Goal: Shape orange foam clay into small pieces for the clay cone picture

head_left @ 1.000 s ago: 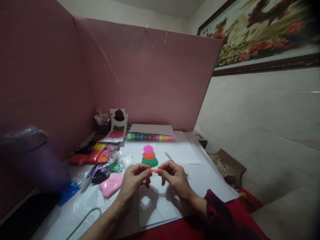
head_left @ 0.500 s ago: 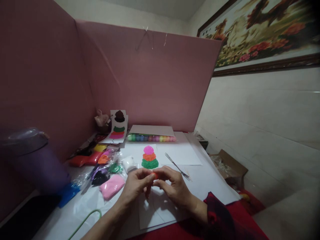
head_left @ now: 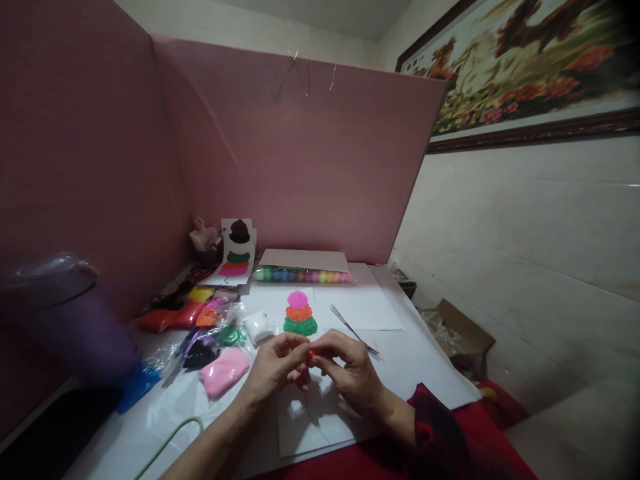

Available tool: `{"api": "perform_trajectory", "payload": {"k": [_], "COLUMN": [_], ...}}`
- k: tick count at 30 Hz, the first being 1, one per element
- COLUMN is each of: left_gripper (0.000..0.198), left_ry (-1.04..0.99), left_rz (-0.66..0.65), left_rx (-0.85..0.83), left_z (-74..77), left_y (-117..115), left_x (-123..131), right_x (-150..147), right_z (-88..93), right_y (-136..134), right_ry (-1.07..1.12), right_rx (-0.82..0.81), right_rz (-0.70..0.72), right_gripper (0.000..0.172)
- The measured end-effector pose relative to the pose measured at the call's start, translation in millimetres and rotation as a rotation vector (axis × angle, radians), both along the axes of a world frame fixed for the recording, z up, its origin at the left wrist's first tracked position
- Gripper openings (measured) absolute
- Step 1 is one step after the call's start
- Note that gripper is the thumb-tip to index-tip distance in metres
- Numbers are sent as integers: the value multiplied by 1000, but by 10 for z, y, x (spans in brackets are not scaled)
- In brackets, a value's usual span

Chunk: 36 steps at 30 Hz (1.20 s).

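Between the fingertips of my left hand (head_left: 274, 368) and my right hand (head_left: 354, 373) is a small piece of orange-red clay (head_left: 313, 355), mostly covered by the fingers. Both hands pinch it above a white sheet (head_left: 305, 433) bearing a thin curved line. Just beyond the fingers lies a paper with a stack of textured layers (head_left: 299, 313): pink on top, orange in the middle, green below. A slim metal tool (head_left: 347, 323) rests to the right of it, beside a few thin sticks.
Bags of coloured clay, including a pink one (head_left: 224, 373) and a white one (head_left: 258, 327), lie at left. Behind stand a row of colourful pieces (head_left: 300, 275) and a propped picture (head_left: 239, 253). A purple bucket-like container (head_left: 80, 333) is far left; a cardboard box (head_left: 460, 327) is at right.
My right thumb has moved up and closed against the clay, so less of it shows. My left fingers have shifted slightly. The things on the table stay put.
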State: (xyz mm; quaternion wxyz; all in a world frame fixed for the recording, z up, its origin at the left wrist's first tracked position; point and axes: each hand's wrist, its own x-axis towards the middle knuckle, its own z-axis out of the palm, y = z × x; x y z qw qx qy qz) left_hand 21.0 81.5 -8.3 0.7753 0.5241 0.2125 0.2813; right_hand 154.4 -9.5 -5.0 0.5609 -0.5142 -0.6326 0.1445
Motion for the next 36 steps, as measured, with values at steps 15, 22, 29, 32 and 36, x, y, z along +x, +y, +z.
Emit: {"api": "perform_trajectory", "payload": {"k": [15,22,29,32,36], "left_gripper": [28,31,31,33,30], "left_ry": [-21,24,69,73,66], "left_rz": [196,22,75,75,52], "left_rx": [-8,81,115,76,110], "left_z": [35,9,-5,1,-23], "left_y": [-14,-17,-42,-47,-20], "left_x": [-9,-29,6,6,-2], "right_x": [21,-43,-52,-53,-53], "right_z": [-98,-25,-2,9,1], "right_y": [112,15,9,8,6], "right_ry": [464,189,109,53,29], "right_rx": [-143,-125,-121,-66,-25], "right_rz": [13,86,-7,-35,-66], "right_gripper": [18,20,7,3,16]}}
